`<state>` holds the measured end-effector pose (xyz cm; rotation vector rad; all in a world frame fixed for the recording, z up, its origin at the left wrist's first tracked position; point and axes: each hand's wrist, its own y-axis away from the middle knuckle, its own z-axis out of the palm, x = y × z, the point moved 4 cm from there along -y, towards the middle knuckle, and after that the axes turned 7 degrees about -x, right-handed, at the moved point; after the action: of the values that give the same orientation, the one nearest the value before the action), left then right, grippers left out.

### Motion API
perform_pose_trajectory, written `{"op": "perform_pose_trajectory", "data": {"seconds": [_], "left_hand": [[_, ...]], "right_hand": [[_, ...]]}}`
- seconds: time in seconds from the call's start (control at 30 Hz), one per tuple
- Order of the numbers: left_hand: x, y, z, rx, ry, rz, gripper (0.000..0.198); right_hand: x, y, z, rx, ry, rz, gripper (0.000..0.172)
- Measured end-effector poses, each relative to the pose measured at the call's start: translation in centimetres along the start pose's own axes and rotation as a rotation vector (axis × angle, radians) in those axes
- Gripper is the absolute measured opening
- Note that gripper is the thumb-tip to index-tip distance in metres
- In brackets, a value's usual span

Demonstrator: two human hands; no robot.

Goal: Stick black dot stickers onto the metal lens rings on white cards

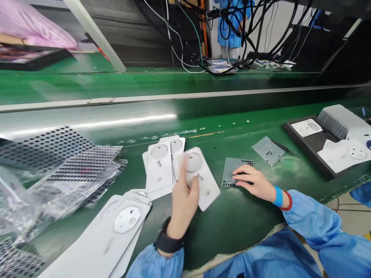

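My left hand (185,195), with a black band at the wrist, lies over a white rounded plate (208,185) that has a round disc near its top. Its index finger is stretched out across the plate, and motion blurs it a little. To the right, my right hand (253,181) rests its spread fingertips on a translucent sheet (229,170) bearing small black dots. Beside my left hand, more white plates (159,166) overlap in a pile. A second dotted sheet (269,150) lies farther right with dark tweezers (282,147) at its edge.
Long white panels (101,231) lie at the lower left, near plastic bags and black-dotted sheets (78,162). A black tray (310,154) with stacked white plates stands at the right. Cables (243,34) hang at the back, where a person in blue stands; a pink sleeve shows upper left.
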<state>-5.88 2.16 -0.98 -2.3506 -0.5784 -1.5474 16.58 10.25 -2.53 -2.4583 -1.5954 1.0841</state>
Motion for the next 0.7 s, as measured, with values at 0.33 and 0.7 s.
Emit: {"op": "perform_pose_trajectory", "data": {"seconds": [0.33, 0.7], "left_hand": [[0.1, 2.0, 5.2, -0.555, 0.374, -0.253, 0.034], [-0.3, 2.7, 5.6, -0.537, 0.629, -0.421, 0.031]], "right_hand": [[-3.2, -1.6, -0.5, 0.046, 0.002, -0.132, 0.019], [-3.4, -0.9, 0.2, 0.108, -0.047, -0.073, 0.012]]}}
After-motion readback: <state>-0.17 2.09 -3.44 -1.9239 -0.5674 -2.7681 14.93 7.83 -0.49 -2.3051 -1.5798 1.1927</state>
